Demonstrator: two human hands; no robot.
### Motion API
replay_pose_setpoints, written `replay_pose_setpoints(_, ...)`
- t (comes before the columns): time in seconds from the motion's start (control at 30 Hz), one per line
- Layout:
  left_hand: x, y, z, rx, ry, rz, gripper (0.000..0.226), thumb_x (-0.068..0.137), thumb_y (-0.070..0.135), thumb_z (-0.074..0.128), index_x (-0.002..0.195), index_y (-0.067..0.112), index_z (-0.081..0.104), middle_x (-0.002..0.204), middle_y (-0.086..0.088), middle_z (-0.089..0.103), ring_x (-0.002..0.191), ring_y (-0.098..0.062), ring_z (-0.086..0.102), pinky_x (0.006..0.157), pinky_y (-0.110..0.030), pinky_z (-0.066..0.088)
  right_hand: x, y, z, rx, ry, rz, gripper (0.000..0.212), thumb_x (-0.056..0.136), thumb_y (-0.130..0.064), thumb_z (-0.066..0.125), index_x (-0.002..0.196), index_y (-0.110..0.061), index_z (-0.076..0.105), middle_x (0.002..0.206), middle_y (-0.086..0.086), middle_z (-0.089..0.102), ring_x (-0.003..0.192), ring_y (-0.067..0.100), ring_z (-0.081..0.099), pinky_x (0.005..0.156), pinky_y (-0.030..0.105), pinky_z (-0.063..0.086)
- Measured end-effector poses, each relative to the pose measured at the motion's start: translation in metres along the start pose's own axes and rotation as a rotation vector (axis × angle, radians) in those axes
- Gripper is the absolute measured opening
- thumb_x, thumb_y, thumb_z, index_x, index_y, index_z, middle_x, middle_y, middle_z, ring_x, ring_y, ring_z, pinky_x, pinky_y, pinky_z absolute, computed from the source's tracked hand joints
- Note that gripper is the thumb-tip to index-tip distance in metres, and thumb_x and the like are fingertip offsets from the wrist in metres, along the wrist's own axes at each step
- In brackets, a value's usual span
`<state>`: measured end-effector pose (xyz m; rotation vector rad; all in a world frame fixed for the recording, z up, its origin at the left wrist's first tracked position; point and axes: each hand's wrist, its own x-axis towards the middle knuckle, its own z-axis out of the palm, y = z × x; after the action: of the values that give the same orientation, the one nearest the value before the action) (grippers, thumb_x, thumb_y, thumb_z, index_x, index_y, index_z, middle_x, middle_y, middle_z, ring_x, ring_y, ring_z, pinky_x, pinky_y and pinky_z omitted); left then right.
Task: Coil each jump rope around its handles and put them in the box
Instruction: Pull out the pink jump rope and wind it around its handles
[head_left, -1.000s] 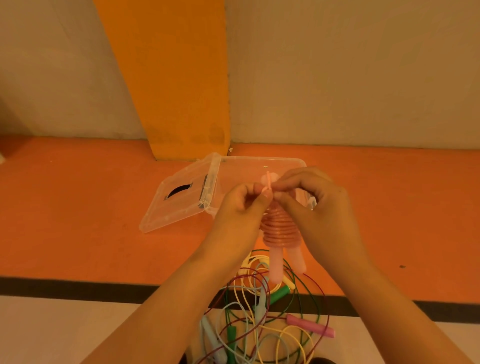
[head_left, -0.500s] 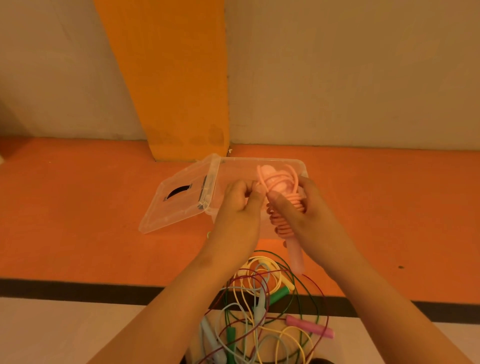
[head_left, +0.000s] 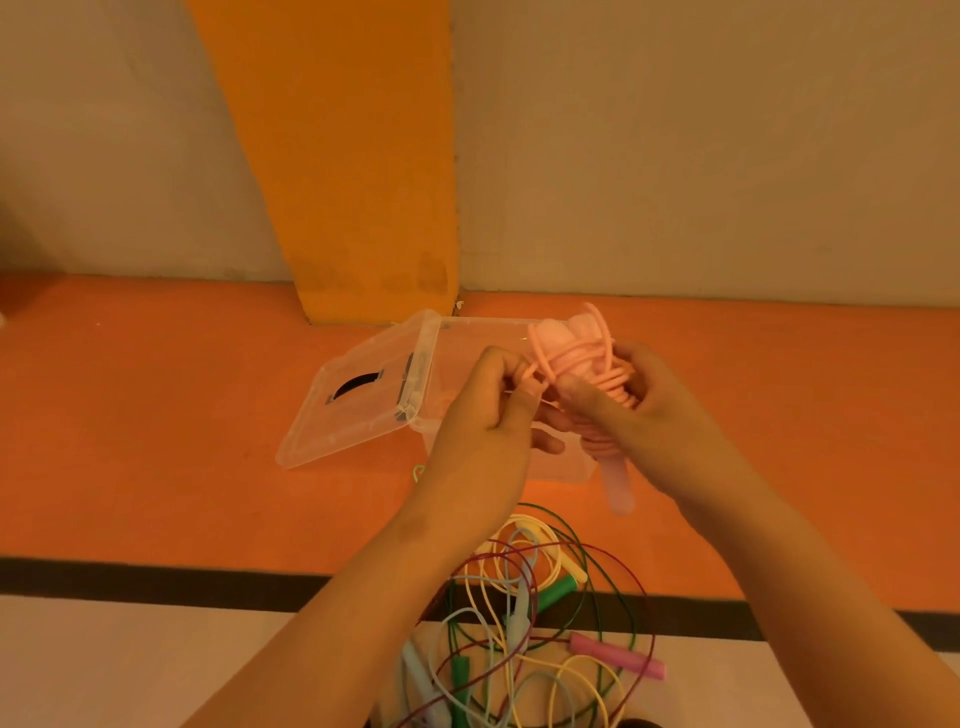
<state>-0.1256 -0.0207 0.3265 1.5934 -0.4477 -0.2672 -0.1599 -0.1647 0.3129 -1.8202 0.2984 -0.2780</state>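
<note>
The pink jump rope (head_left: 571, 353) now leans back over the right side of the clear box (head_left: 488, 326); a second ago it stood straight up. The right hand (head_left: 649, 415) grips its coils. The left hand (head_left: 483, 431) pinches the loose end. The wrapping looks almost done, but the top loops are floppy.

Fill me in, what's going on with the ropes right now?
A person is working on the pink jump rope. The right hand grips the bundle coiled around its handles, and the left hand pinches a loose bit of its cord. Both are held by the open clear box, whose lid lies flipped to the left. A tangle of other ropes lies uncoiled on the floor.
</note>
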Motion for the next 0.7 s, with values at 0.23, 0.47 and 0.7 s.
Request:
replay_pose_setpoints(0.23, 0.004, 0.006, -0.001, -0.231, 0.036, -0.055, 0.011, 0.1, -0.002, 0.04, 0.097, 0.001, 0.05, 0.072, -0.009, 0.054, 0.05, -0.007, 0.055, 0.051, -0.017, 0.05, 0.001, -0.019, 0.016, 0.222, -0.104, 0.273, 0.063, 0.099, -0.053, 0.021, 0.096, -0.004, 0.06, 0.077, 0.017, 0.059, 0.065, 0.029, 0.055, 0.064, 0.038, 0.048)
replay_pose_setpoints(0.47, 0.004, -0.001, 0.001, -0.109, 0.033, -0.032, 0.015, 0.099, -0.001, 0.043, 0.09, 0.008, 0.052, 0.07, -0.004, 0.057, 0.053, -0.007, 0.056, 0.052, -0.019, 0.05, 0.0, -0.006, 0.024, 0.224, 0.015, 0.332, 0.101, 0.049, -0.086, 0.056, 0.117, -0.011, 0.058, 0.101, 0.015, 0.066, 0.086, 0.032, 0.064, 0.088, 0.055, 0.052)
replay_pose_setpoints(0.7, 0.003, 0.001, -0.002, -0.143, 0.077, -0.074, 0.019, 0.096, 0.017, 0.055, 0.095, -0.001, 0.049, 0.07, -0.006, 0.057, 0.055, -0.01, 0.056, 0.055, -0.022, 0.05, -0.004, -0.014, 0.024, 0.195, 0.038, 0.172, 0.033, 0.092, -0.039, 0.053, 0.12, -0.021, 0.052, 0.103, 0.006, 0.064, 0.091, 0.026, 0.063, 0.069, 0.034, 0.045)
